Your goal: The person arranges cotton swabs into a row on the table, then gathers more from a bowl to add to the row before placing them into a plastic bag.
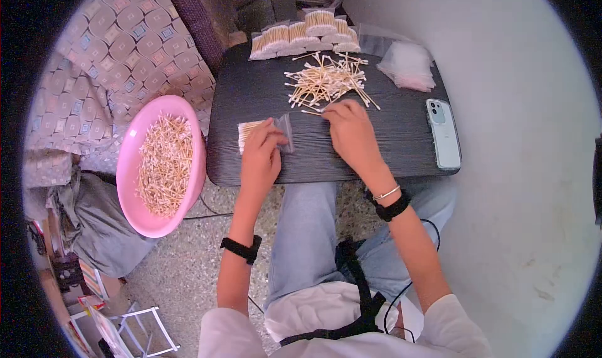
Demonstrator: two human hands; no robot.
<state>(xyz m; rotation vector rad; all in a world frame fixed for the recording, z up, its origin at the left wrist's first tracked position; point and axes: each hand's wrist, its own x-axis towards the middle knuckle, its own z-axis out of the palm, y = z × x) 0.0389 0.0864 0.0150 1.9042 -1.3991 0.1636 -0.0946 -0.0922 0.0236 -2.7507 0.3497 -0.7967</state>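
My left hand (pixel 262 146) lies over a small clear zip bag (pixel 287 132) partly filled with cotton swabs (pixel 246 132). Its fingers are bent down onto the plastic and hold it against the black table; the hand hides much of the bag. Just below the loose pile of cotton swabs (pixel 326 79), my right hand (pixel 351 129) has thumb and fingertips pinched together at the end of a cotton swab (pixel 311 113). Whether more swabs are in that pinch is hidden by the fingers.
Filled bags of swabs (pixel 307 35) are stacked along the table's (pixel 401 126) far edge. Clear empty bags (pixel 407 66) lie at the back right, above a phone (pixel 444 134). A pink basin (pixel 128 163) full of swabs stands left of the table. A white wall (pixel 520 138) rises on the right.
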